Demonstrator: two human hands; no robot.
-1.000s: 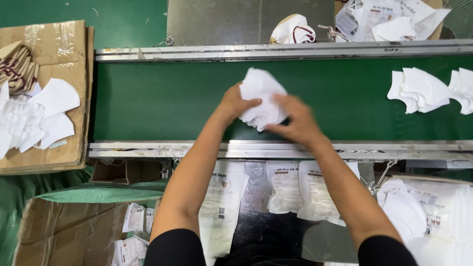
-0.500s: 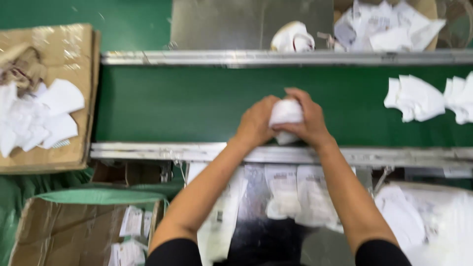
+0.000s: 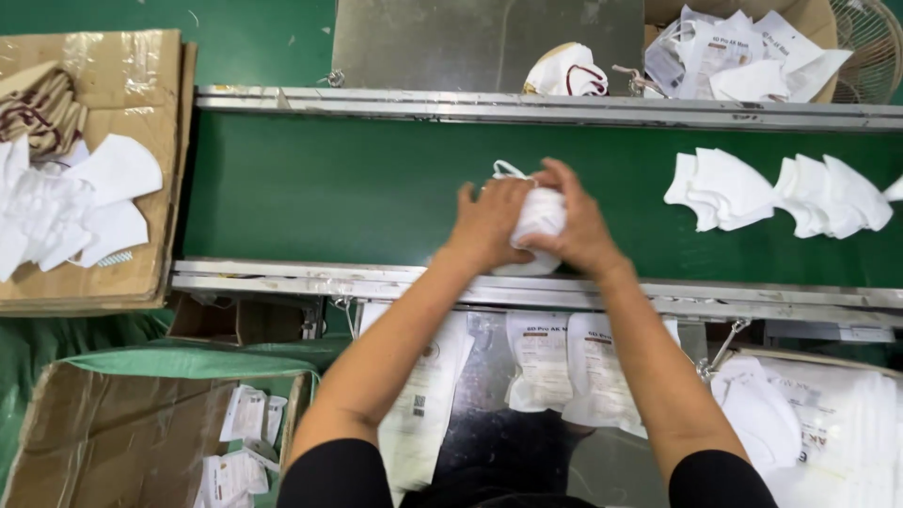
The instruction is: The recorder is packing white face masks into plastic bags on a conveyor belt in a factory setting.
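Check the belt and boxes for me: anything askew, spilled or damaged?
Nothing damaged. Both hands hold a white mask over the green belt. Two mask stacks lie fanned, and masks in the left cardboard box sit loosely heaped.

I'm getting bright, even overhead light, casting only soft, short shadows under my left hand (image 3: 491, 224) and right hand (image 3: 576, 226). The steel rail (image 3: 310, 279) just below them is throwing a pale glare. White masks (image 3: 776, 193) off to the right are washing out, losing fold detail. Focus is holding sharp; straight edges are bowing slightly near the corners.
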